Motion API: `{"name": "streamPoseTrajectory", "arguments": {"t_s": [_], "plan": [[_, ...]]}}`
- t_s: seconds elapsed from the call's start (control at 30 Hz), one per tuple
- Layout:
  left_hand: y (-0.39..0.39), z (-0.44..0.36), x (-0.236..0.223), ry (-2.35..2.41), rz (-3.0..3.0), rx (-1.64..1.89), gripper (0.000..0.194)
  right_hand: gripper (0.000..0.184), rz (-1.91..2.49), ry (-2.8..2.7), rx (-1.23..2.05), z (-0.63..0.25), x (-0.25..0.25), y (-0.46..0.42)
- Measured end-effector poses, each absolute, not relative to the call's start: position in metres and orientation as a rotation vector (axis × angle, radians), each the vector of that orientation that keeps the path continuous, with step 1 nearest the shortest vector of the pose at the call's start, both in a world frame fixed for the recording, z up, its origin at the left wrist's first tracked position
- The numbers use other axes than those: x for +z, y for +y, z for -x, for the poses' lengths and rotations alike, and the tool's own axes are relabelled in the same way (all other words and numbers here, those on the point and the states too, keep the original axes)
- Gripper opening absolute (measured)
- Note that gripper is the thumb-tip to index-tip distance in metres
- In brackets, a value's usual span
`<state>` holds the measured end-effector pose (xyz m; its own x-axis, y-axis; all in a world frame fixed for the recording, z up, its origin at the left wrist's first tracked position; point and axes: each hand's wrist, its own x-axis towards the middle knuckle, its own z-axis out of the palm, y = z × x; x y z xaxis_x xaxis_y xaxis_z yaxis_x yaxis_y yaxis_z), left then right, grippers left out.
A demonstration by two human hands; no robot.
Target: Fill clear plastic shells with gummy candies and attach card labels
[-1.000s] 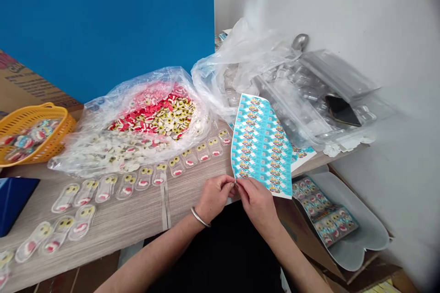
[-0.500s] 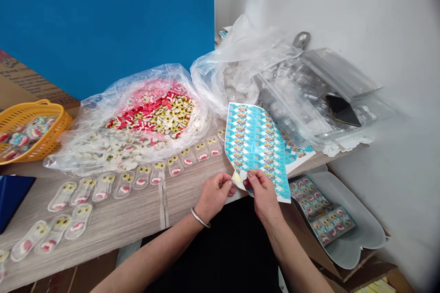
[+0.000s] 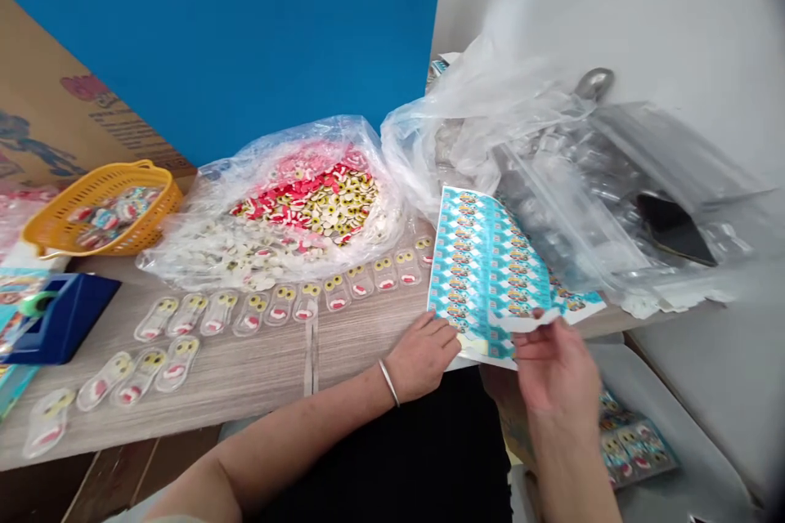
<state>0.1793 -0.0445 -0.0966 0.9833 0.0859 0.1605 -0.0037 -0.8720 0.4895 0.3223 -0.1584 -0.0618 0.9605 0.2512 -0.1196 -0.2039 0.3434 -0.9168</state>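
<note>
A sheet of blue printed stickers (image 3: 463,261) lies at the front edge of the table, and a bare pale-yellow backing patch shows at its lower edge. My left hand (image 3: 426,353), with a bangle at the wrist, holds the sheet's lower left corner with bent fingers; its thumb is hidden. Between the thumb and fingers of my right hand (image 3: 552,368) is a peeled sticker strip (image 3: 521,324), its white underside up, just over the lower right of the sheet. Clear blister shells (image 3: 279,306) with gummy eyes and red-and-white pieces stand in rows to the left.
An open plastic bag of loose gummies (image 3: 331,196) sits behind the rows. Farther left are a yellow basket (image 3: 147,221) and a blue tape dispenser (image 3: 86,319). Bags of clear shells (image 3: 564,172) and a phone (image 3: 675,229) lie right. Filled packs (image 3: 634,449) lie below the table.
The strip has come away from the sheet's lower edge in my right hand, which moved right. My left hand now lies over the sheet's corner. The view has swung left.
</note>
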Motion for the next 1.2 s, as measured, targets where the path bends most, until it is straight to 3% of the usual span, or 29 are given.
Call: {"name": "streamPoseTrajectory", "arguments": {"t_s": [0.07,0.17,0.27,0.37,0.5,0.67,0.83,1.2], "plan": [[-0.044,-0.180,-0.095,0.145,-2.382,0.242,0.025,0.016,1.295,-0.190,0.024,-0.318,-0.045,-0.154],[-0.045,-0.175,-0.075,0.434,-1.573,0.315,0.026,0.011,1.584,-0.713,-0.270,-0.295,-0.039,-0.139],[-0.042,-0.161,-0.049,0.574,-0.741,0.440,0.036,0.021,1.633,-1.377,-0.302,-0.263,-0.057,-0.119],[-0.031,-0.134,-0.037,0.666,-0.392,0.571,0.023,0.034,1.546,-1.699,-0.293,-0.233,-0.073,-0.100],[-0.011,-0.090,-0.045,0.824,-0.278,0.664,0.019,0.041,1.471,-1.985,-0.038,-0.220,-0.077,-0.081],[0.009,-0.062,-0.060,0.972,-0.419,0.773,0.026,0.034,2.039,-1.598,-0.277,-0.255,-0.082,-0.055],[0.011,-0.063,-0.067,0.994,-0.480,0.784,0.026,0.032,2.369,-1.558,-0.271,-0.276,-0.091,-0.032],[0.001,-0.074,-0.066,0.909,-0.693,0.599,0.027,0.030,2.312,-1.620,-0.084,-0.234,-0.091,-0.100]]}}
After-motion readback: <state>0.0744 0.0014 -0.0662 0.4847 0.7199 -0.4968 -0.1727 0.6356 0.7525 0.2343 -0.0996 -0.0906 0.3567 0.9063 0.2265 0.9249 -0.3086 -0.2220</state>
